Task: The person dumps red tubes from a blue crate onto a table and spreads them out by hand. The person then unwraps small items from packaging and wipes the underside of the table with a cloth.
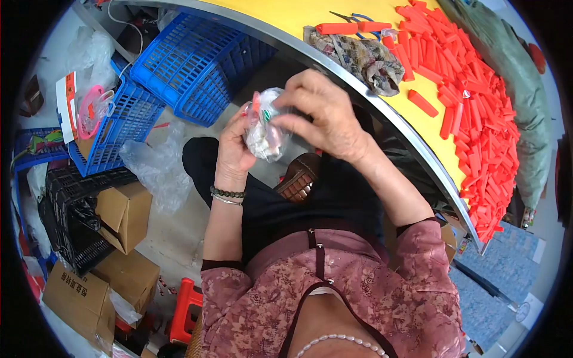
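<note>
Above my lap, my left hand point(237, 142) is wrapped round a small clear plastic bag point(267, 134) with whitish and reddish contents. My right hand point(316, 113) is just right of the bag's top, its fingers bent and slightly blurred. Whether those fingertips pinch the plastic is unclear. Many red plastic pieces point(477, 137) lie heaped on the yellow table point(280, 15). Near the table's edge is a crumpled patterned cloth point(358, 58), with scissors point(352, 19) behind it.
Blue crates point(185, 65) stand left of the table. A black crate point(62, 197), cardboard boxes point(77, 298) and a red stool point(184, 310) are at the left. Loose clear plastic point(164, 164) lies on the floor. The table's metal edge point(412, 140) curves close beside my right arm.
</note>
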`<action>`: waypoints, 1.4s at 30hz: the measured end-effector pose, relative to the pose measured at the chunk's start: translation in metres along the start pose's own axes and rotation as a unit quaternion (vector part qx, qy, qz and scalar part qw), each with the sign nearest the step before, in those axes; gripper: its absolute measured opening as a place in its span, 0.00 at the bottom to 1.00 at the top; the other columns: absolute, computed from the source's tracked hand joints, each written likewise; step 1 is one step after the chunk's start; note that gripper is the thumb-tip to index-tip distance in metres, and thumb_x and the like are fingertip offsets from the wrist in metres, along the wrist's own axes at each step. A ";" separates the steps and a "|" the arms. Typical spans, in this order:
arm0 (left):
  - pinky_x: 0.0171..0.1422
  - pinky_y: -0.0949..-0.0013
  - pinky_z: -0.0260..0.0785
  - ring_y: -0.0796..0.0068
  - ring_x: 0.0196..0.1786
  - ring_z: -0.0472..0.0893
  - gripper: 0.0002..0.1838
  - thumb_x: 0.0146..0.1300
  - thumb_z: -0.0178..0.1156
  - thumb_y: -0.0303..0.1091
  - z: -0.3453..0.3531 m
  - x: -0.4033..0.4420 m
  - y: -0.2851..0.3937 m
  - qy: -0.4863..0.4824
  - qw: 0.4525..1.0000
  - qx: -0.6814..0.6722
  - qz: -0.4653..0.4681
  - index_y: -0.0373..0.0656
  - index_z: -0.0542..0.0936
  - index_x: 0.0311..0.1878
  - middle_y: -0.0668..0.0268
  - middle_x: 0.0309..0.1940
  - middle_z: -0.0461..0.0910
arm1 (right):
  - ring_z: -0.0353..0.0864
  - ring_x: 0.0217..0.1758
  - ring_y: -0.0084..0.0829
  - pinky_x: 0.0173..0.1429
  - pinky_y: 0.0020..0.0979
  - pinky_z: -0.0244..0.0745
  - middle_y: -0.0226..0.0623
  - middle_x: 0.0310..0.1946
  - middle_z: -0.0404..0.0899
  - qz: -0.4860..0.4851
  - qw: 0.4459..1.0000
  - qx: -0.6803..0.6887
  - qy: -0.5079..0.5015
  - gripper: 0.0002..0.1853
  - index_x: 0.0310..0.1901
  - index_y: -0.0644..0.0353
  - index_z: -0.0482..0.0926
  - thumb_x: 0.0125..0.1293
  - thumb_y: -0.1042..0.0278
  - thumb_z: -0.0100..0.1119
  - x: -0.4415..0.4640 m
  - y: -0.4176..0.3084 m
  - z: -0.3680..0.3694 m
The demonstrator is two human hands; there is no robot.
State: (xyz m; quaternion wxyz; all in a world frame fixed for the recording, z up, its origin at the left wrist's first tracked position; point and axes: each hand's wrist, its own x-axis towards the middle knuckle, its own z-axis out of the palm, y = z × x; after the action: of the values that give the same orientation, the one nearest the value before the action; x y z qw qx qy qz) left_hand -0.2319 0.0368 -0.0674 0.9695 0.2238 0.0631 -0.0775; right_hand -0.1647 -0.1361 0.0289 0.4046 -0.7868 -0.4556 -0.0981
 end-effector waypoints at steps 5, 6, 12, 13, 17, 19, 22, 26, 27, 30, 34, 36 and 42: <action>0.57 0.66 0.71 0.71 0.52 0.77 0.31 0.59 0.62 0.40 0.023 -0.007 -0.005 0.002 0.999 0.028 0.016 0.33 0.67 0.62 0.61 0.52 0.75 | 0.78 0.39 0.37 0.41 0.31 0.75 0.36 0.38 0.74 0.040 0.995 -0.087 -0.014 0.14 0.37 0.59 0.79 0.47 0.73 0.70 -0.004 -0.011 0.012; 0.57 0.67 0.71 0.72 0.53 0.77 0.32 0.58 0.64 0.40 0.028 -0.009 -0.007 -0.001 0.998 0.044 0.041 0.34 0.67 0.62 0.62 0.53 0.75 | 0.78 0.39 0.38 0.41 0.31 0.75 0.36 0.37 0.74 0.048 0.994 -0.093 -0.012 0.13 0.37 0.60 0.79 0.48 0.74 0.70 -0.004 -0.012 0.013; 0.51 0.73 0.73 0.79 0.46 0.79 0.21 0.57 0.66 0.28 0.019 0.001 -0.007 0.050 0.986 0.157 0.020 0.35 0.75 0.54 0.65 0.45 0.79 | 0.79 0.38 0.38 0.43 0.35 0.73 0.36 0.34 0.77 0.152 0.986 0.062 0.016 0.06 0.34 0.59 0.80 0.52 0.73 0.64 -0.009 0.001 0.017; 0.48 0.74 0.73 0.80 0.42 0.80 0.15 0.60 0.63 0.28 0.019 0.001 -0.008 0.053 0.984 0.168 0.033 0.36 0.77 0.51 0.66 0.41 0.80 | 0.79 0.39 0.37 0.43 0.36 0.72 0.35 0.33 0.77 0.163 0.984 0.070 0.023 0.05 0.33 0.59 0.80 0.53 0.72 0.63 -0.010 0.003 0.015; 0.48 0.75 0.74 0.81 0.42 0.80 0.14 0.62 0.61 0.28 0.017 0.001 -0.009 0.067 0.986 0.152 0.027 0.36 0.77 0.51 0.66 0.41 0.81 | 0.80 0.37 0.40 0.43 0.36 0.75 0.38 0.34 0.78 0.079 0.994 -0.078 -0.005 0.07 0.36 0.60 0.80 0.55 0.72 0.62 -0.007 0.004 0.008; 0.48 0.75 0.74 0.81 0.42 0.80 0.14 0.62 0.60 0.28 0.015 -0.001 -0.007 0.063 0.986 0.150 0.031 0.36 0.77 0.50 0.66 0.41 0.81 | 0.81 0.36 0.40 0.42 0.36 0.75 0.40 0.35 0.79 0.059 0.991 -0.118 -0.018 0.08 0.37 0.61 0.80 0.56 0.72 0.62 -0.005 0.006 0.004; 0.47 0.75 0.73 0.81 0.42 0.80 0.14 0.62 0.60 0.27 0.016 -0.001 -0.002 0.042 0.989 0.135 0.029 0.36 0.77 0.50 0.66 0.41 0.81 | 0.81 0.37 0.41 0.43 0.37 0.75 0.40 0.34 0.79 0.190 0.976 0.092 -0.053 0.09 0.39 0.62 0.79 0.57 0.70 0.62 -0.004 0.006 0.003; 0.47 0.75 0.73 0.81 0.41 0.80 0.14 0.61 0.61 0.28 0.012 0.001 -0.003 0.040 0.988 0.146 0.021 0.36 0.77 0.50 0.67 0.41 0.81 | 0.81 0.34 0.33 0.41 0.32 0.75 0.41 0.30 0.80 0.271 0.944 0.188 -0.025 0.10 0.40 0.64 0.79 0.58 0.69 0.64 -0.007 0.011 0.011; 0.47 0.75 0.73 0.81 0.41 0.80 0.15 0.60 0.61 0.28 0.013 0.001 -0.003 0.042 0.988 0.146 0.016 0.36 0.77 0.50 0.67 0.40 0.81 | 0.80 0.33 0.30 0.41 0.30 0.75 0.40 0.29 0.80 0.287 0.935 0.205 -0.043 0.10 0.39 0.65 0.79 0.58 0.69 0.64 -0.006 0.013 0.010; 0.47 0.75 0.72 0.82 0.41 0.79 0.15 0.60 0.62 0.28 0.006 0.001 -0.004 0.036 0.985 0.170 0.008 0.36 0.77 0.50 0.67 0.40 0.81 | 0.78 0.33 0.24 0.41 0.27 0.74 0.37 0.28 0.80 0.329 0.904 0.260 -0.079 0.09 0.36 0.67 0.79 0.58 0.69 0.64 -0.005 0.021 0.008; 0.47 0.76 0.72 0.81 0.40 0.79 0.16 0.58 0.62 0.27 0.026 0.002 -0.004 0.033 0.977 0.203 0.060 0.36 0.76 0.50 0.67 0.39 0.80 | 0.77 0.31 0.21 0.41 0.26 0.73 0.35 0.26 0.80 0.369 0.882 0.283 -0.070 0.09 0.34 0.67 0.80 0.58 0.68 0.62 -0.005 0.024 0.009; 0.47 0.76 0.72 0.81 0.40 0.79 0.17 0.57 0.62 0.26 0.019 0.002 -0.004 0.043 0.980 0.190 0.038 0.36 0.76 0.50 0.67 0.39 0.80 | 0.77 0.30 0.23 0.39 0.27 0.73 0.37 0.24 0.80 0.359 0.893 0.268 -0.046 0.09 0.33 0.66 0.79 0.58 0.68 0.61 -0.007 0.027 0.013; 0.47 0.75 0.73 0.80 0.40 0.80 0.15 0.58 0.61 0.26 0.010 0.005 -0.004 0.063 0.986 0.155 -0.002 0.35 0.76 0.49 0.67 0.38 0.80 | 0.82 0.26 0.42 0.33 0.36 0.75 0.47 0.19 0.77 0.231 0.969 0.081 0.020 0.06 0.31 0.64 0.74 0.60 0.71 0.57 -0.005 0.015 0.022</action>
State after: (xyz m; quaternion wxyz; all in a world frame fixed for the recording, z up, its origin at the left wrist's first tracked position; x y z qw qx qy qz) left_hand -0.2266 0.0283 -0.0610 0.9169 0.3758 0.1118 -0.0743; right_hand -0.1602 -0.1268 0.0039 0.4875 -0.8334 -0.2598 0.0192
